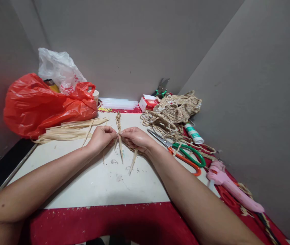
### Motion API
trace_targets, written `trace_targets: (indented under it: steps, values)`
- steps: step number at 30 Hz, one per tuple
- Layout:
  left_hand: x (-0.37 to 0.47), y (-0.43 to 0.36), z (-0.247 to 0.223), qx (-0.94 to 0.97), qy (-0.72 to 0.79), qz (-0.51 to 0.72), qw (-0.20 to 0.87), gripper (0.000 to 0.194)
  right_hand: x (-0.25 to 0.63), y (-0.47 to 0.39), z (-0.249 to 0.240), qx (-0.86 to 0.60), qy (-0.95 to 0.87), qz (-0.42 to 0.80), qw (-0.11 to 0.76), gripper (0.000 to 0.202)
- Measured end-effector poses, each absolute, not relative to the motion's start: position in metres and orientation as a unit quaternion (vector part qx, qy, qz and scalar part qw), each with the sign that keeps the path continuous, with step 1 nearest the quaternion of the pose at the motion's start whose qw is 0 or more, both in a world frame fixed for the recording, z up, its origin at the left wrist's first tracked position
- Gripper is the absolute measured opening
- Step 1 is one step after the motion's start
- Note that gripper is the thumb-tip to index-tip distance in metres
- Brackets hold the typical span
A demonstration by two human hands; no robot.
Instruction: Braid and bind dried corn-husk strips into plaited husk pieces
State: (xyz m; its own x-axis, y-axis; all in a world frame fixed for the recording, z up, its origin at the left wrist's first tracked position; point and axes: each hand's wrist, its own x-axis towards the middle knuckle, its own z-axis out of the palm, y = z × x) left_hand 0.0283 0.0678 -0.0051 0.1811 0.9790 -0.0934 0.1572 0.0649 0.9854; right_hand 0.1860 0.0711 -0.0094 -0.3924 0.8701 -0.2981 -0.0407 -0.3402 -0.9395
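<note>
A braid of dried straw [118,121] lies upright in view on the white board [88,187], its lower end between my two hands. My left hand [104,137] pinches the straw from the left, fingertips pressed together. My right hand [136,137] pinches it from the right, with its fingertips almost touching those of my left hand. Loose strands [121,149] hang below the fingertips, and another strip [133,162] sticks out beneath my right hand. Flat straw strips [63,133] lie to the left of my left hand.
Red plastic bag [40,105] and white bag [58,66] stand at back left. Coiled straw rope [177,107], a small red-white box [148,102] and pliers [161,89] are at back right. Scissors [185,158], a tube [193,133] and a pink glue gun [234,187] lie right.
</note>
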Motion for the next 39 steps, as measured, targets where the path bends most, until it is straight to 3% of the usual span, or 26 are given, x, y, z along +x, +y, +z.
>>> trace_targets:
  steps: [7, 15, 22, 26, 29, 31, 39]
  values:
    - [0.029, 0.060, -0.001, 0.652, 0.529, 0.380, 0.388, 0.013, 0.186, 0.071, -0.009, -0.455, -0.464, 0.682, 0.334, 0.037]
    - [0.033, 0.058, -0.006, 0.628, 0.511, 0.385, 0.442, 0.009, 0.185, 0.070, -0.010, -0.458, -0.457, 0.687, 0.332, 0.032]
    - [0.027, 0.073, 0.001, 0.611, 0.499, 0.412, 0.456, 0.017, 0.190, 0.072, -0.007, -0.422, -0.432, 0.732, 0.314, 0.036]
    - [0.026, 0.081, -0.001, 0.558, 0.462, 0.371, 0.580, 0.023, 0.193, 0.072, -0.003, -0.410, -0.428, 0.747, 0.300, 0.031]
    - [0.029, 0.080, 0.000, 0.492, 0.411, 0.306, 0.703, 0.013, 0.194, 0.073, -0.003, -0.411, -0.440, 0.744, 0.290, 0.023]
    - [0.030, 0.079, 0.002, 0.491, 0.403, 0.276, 0.722, 0.005, 0.194, 0.073, -0.003, -0.419, -0.445, 0.738, 0.284, 0.020]
    - [0.031, 0.080, 0.000, 0.583, 0.501, 0.266, 0.582, 0.009, 0.194, 0.072, -0.002, -0.461, -0.489, 0.688, 0.273, 0.027]
